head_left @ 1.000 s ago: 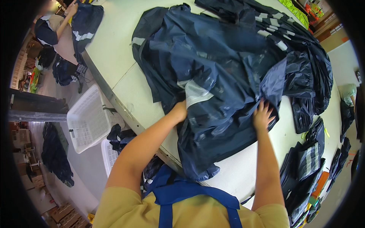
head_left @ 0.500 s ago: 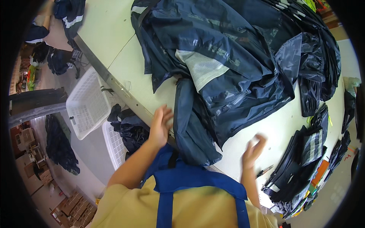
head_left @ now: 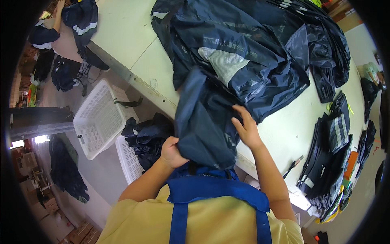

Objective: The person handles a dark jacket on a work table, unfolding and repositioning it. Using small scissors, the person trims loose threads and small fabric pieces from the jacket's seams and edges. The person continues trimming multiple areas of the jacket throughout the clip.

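A dark navy rain jacket (head_left: pixel 268 61) with a pale mesh patch is spread in folds over the table. From its near side, a wide tube of the same cloth, which looks like a sleeve (head_left: pixel 203 126), hangs over the table edge toward me. My left hand (head_left: pixel 173 153) grips the sleeve's lower left edge, thumb on top and the other fingers hidden behind the cloth. At the sleeve's right side is my right hand (head_left: pixel 247 129), its fingers apart and resting against the fabric.
White plastic baskets (head_left: pixel 99 122) stand left of the table (head_left: pixel 142 61), one with dark cloth (head_left: pixel 150 138) beside it. Folded dark garments (head_left: pixel 325 154) with reflective bands are piled at right, near a small pointed tool (head_left: pixel 294 164). Another person's arm (head_left: pixel 58 16) shows at far left.
Both hands have come in to the sleeve. My left hand has taken hold of its edge, and my right has moved left onto it. The sleeve is lifted and spread wider.
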### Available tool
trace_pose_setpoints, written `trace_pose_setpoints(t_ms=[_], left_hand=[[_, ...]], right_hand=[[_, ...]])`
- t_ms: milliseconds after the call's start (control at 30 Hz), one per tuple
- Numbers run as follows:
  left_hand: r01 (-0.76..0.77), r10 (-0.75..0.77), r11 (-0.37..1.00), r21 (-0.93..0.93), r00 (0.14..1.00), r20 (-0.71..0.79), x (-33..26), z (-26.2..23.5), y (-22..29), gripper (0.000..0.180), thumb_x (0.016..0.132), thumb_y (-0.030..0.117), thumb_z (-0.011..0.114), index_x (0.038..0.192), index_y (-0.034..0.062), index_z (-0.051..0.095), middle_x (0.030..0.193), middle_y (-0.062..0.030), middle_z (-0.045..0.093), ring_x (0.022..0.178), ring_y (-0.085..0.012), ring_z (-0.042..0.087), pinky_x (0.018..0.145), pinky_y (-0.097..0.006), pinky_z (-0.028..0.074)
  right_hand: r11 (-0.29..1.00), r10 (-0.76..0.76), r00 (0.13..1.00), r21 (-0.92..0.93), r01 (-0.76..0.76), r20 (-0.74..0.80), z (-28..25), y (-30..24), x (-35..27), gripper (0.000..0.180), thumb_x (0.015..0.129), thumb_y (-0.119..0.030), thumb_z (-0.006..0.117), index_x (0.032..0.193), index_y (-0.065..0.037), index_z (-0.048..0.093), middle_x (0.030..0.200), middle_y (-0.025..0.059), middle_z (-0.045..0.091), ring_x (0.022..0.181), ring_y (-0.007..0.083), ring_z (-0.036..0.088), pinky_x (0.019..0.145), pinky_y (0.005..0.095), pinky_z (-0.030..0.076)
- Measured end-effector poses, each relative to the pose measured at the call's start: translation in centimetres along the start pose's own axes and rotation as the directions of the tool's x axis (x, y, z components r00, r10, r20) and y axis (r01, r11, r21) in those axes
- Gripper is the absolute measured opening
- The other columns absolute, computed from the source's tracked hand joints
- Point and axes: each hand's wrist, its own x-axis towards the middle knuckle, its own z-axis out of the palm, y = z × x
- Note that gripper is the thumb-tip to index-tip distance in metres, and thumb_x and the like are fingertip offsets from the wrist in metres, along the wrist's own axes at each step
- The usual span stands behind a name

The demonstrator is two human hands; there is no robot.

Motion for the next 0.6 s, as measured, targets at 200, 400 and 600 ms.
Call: trace_pose_setpoints(t_ms=[200, 400, 600], left_hand=[[-0.072, 0.07, 0.967, -0.244, 0.997, -0.016, -5.7, -1.3, -1.2, 0.063, 0.084, 0.038, 0.042, 0.134, 0.001, 0.045, 0.141, -0.0179, 0.043, 0.128, -0.0359, 0.043, 0.109, -0.053, 0.029], [-0.006, 0.022, 0.97, -0.244, 0.998, 0.063, -0.1, -7.0, -7.6, 0.048, 0.094, 0.037, 0.041, 0.128, 0.003, 0.049, 0.13, -0.0144, 0.05, 0.117, -0.031, 0.05, 0.099, -0.047, 0.039], [-0.084, 0.01, 0.952, 0.294, 0.969, 0.245, 1.2, 1.5, -9.2, 0.042, 0.093, 0.035, 0.045, 0.119, 0.0039, 0.053, 0.116, -0.0124, 0.056, 0.103, -0.0269, 0.054, 0.089, -0.043, 0.043]], right_hand=[[0.751, 0.322, 0.937, -0.565, -0.341, -0.138, -0.6, 4.8, -0.2, 0.057, 0.084, -0.039, 0.064, 0.132, -0.013, 0.049, 0.143, 0.0121, 0.042, 0.137, 0.0325, 0.031, 0.106, 0.0637, 0.017], [0.975, 0.172, 0.916, 0.198, -0.104, -0.363, -0.3, -2.7, -8.3, 0.022, 0.089, -0.008, 0.054, 0.11, -0.002, 0.059, 0.106, 0.011, 0.062, 0.1, 0.019, 0.057, 0.092, 0.0291, 0.041], [0.674, 0.12, 0.975, 0.737, 0.056, -0.185, 2.1, -6.6, -16.7, 0.036, 0.088, 0.001, 0.046, 0.124, 0.002, 0.05, 0.123, 0.0122, 0.054, 0.115, 0.02, 0.05, 0.102, 0.0339, 0.036]])
